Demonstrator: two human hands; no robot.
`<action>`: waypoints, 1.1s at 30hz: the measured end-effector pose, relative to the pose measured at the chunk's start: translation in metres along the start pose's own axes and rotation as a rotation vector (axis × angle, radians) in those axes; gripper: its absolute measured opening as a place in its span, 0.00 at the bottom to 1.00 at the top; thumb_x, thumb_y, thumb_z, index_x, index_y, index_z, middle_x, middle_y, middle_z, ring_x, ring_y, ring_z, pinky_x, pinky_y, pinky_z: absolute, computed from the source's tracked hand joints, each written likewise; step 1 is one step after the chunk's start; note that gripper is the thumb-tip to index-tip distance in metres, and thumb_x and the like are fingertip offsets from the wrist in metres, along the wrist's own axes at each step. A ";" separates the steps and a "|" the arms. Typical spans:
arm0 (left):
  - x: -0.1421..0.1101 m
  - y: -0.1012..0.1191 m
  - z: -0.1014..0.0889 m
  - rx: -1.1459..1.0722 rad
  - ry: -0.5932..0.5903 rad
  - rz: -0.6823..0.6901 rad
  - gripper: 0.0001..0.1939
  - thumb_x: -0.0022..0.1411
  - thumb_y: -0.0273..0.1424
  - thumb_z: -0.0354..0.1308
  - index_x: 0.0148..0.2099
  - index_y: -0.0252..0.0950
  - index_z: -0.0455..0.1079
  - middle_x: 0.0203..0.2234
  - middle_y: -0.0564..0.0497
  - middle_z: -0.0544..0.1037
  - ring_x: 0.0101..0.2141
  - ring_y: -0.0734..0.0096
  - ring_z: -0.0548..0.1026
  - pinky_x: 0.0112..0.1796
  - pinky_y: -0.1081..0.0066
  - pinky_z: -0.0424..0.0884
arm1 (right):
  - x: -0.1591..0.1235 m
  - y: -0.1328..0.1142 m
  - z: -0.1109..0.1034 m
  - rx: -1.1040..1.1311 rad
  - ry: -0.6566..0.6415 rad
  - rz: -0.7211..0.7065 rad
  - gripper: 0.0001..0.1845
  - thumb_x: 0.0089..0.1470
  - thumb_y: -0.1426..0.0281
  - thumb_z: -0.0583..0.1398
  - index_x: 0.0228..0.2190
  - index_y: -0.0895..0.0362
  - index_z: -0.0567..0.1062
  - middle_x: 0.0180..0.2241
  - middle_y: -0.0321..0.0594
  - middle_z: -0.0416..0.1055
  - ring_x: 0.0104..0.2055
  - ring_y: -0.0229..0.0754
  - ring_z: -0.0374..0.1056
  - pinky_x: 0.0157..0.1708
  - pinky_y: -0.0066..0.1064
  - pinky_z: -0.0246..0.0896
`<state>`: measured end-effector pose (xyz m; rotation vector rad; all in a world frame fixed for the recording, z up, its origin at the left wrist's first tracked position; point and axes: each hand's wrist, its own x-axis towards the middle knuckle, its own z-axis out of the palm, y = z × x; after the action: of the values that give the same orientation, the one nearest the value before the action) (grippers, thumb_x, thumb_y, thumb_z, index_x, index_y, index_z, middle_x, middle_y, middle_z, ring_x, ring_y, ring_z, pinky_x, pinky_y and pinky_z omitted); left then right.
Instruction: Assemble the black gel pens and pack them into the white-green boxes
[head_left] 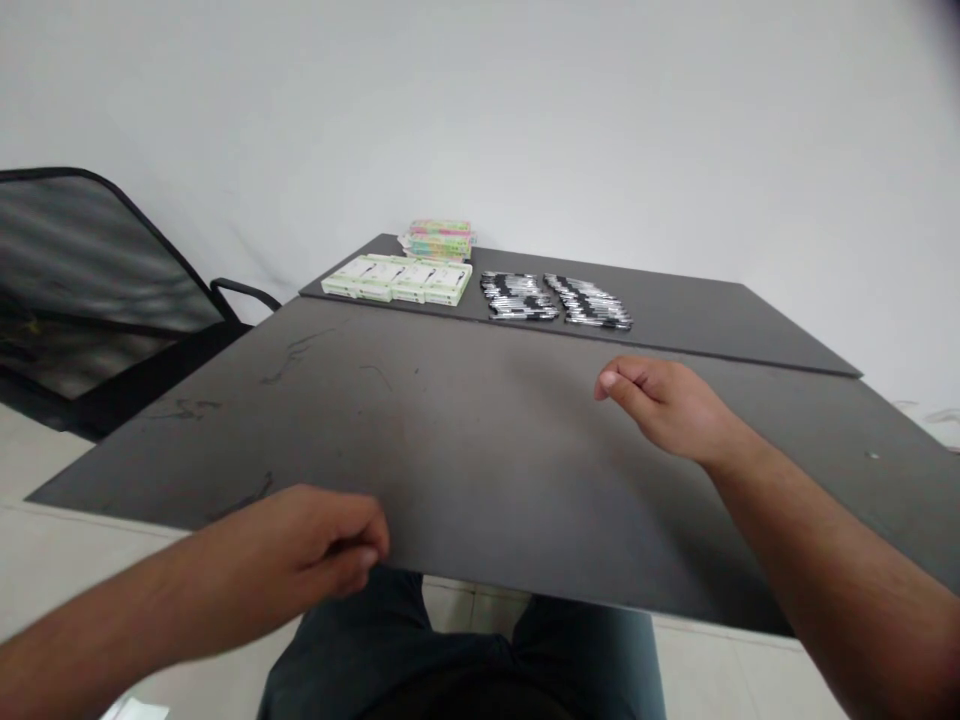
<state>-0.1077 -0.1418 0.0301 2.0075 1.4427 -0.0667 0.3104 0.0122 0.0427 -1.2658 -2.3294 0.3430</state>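
My left hand (315,545) hovers at the near edge of the dark grey table (465,440), its fingers curled loosely inward with nothing in them. Over the table's middle right, my right hand (664,405) has its fingers bent under and holds nothing. At the far end lie two rows of black-and-silver pens (555,298), a row of white and green boxes (399,279) to their left, and a small stack of colourful packs (441,238) behind the boxes. Both hands are well short of these items.
A black mesh office chair (97,290) stands to the left of the table. A second dark board (712,315) overlaps the table's far part. A white wall is behind. My legs in dark trousers (450,650) show below the near edge.
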 end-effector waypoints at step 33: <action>0.326 -0.017 -0.112 0.451 0.685 -0.199 0.31 0.79 0.52 0.54 0.72 0.44 0.77 0.75 0.37 0.68 0.71 0.27 0.62 0.66 0.34 0.66 | 0.014 0.041 0.073 0.049 -0.178 0.153 0.19 0.73 0.55 0.52 0.35 0.49 0.74 0.34 0.43 0.81 0.38 0.50 0.78 0.41 0.38 0.64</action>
<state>-0.0312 0.1911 -0.0207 2.3648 2.2144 0.2574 0.2958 0.0465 -0.0339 -1.4456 -2.3581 0.5810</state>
